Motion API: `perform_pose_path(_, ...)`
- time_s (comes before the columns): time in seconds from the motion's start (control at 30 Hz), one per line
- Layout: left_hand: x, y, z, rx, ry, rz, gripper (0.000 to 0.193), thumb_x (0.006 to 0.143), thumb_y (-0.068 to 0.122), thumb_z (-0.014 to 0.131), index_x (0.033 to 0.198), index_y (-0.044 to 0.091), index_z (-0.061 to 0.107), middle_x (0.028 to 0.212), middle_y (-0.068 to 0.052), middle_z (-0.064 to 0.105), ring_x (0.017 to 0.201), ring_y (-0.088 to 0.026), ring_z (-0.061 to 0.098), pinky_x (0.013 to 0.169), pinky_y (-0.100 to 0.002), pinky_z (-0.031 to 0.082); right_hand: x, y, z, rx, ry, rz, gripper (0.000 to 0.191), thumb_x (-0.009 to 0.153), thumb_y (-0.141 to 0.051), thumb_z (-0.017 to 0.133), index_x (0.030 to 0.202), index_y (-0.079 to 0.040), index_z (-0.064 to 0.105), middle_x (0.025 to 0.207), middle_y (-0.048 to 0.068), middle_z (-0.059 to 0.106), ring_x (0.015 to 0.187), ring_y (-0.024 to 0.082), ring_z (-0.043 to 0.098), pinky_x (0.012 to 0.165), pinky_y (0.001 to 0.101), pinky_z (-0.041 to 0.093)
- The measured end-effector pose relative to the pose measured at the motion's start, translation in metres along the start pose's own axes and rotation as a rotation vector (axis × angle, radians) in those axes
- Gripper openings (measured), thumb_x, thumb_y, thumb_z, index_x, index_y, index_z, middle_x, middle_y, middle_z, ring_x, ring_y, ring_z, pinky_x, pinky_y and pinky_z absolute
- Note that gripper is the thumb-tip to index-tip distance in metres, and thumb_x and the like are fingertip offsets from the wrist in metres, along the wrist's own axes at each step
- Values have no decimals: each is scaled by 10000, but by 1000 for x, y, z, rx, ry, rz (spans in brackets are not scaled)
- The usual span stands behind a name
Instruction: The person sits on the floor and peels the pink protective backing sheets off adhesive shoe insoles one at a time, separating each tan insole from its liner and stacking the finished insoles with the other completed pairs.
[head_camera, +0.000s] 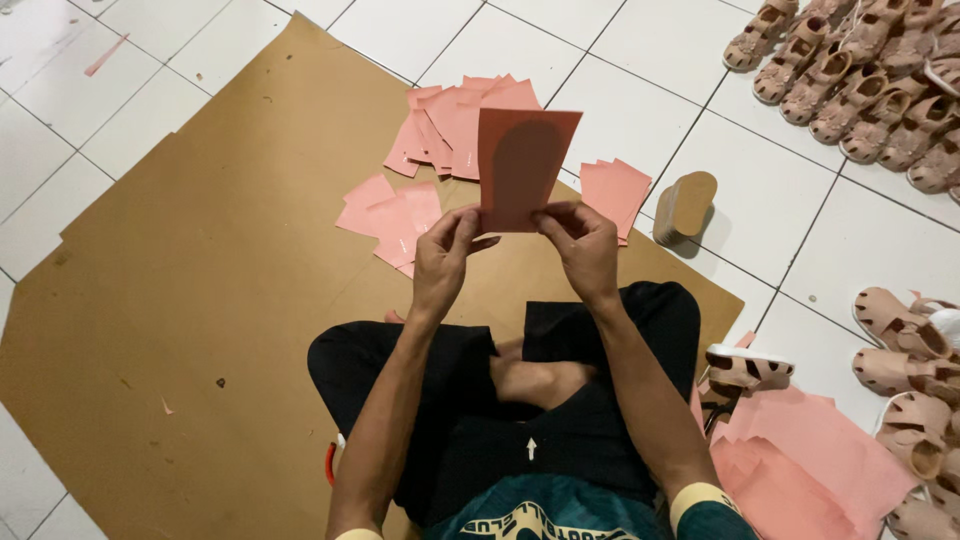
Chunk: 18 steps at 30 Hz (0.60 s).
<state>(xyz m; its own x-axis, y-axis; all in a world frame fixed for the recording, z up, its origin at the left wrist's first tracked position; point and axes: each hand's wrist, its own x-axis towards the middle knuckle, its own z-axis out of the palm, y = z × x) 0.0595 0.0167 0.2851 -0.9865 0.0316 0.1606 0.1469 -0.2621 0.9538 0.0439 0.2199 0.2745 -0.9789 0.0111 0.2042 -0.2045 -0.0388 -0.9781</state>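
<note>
I sit cross-legged on a brown cardboard sheet (200, 280). Both hands hold up one pink paper sheet (522, 165) by its lower edge; a darker sole-shaped patch shows on it. My left hand (445, 255) pinches the lower left corner, and my right hand (580, 245) pinches the lower right. More pink sheets (450, 125) lie scattered on the cardboard just beyond the held one, with a small stack (613, 190) to its right.
A tan shoe sole (685, 205) stands on the white tile floor (640, 100) to the right. Several beige sandals (860, 80) crowd the top right, and more sandals (910, 370) line the right edge. A pile of pink paper (810, 450) lies by my right knee.
</note>
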Motion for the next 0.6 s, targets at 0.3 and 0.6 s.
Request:
perform_pose_path(0.3, -10, 27, 14, 81, 7, 84, 295, 1038, 133, 623, 1251, -70, 650, 1161, -146, 728, 1077, -204, 725, 941, -369, 655, -2, -36, 7, -26, -9, -72, 157, 971, -89, 728, 1071, 32, 741, 1012, 112, 780, 943, 149, 747, 877, 275, 612)
perform_pose_path(0.6, -17, 23, 17, 0, 19, 63, 306, 984, 81, 672, 1258, -37, 604, 1171, -132, 714, 1077, -168, 712, 928, -327, 631, -12, -28, 18, 37, 16, -14, 182, 962, -100, 743, 1082, 37, 736, 1008, 114, 771, 928, 152, 737, 857, 282, 614)
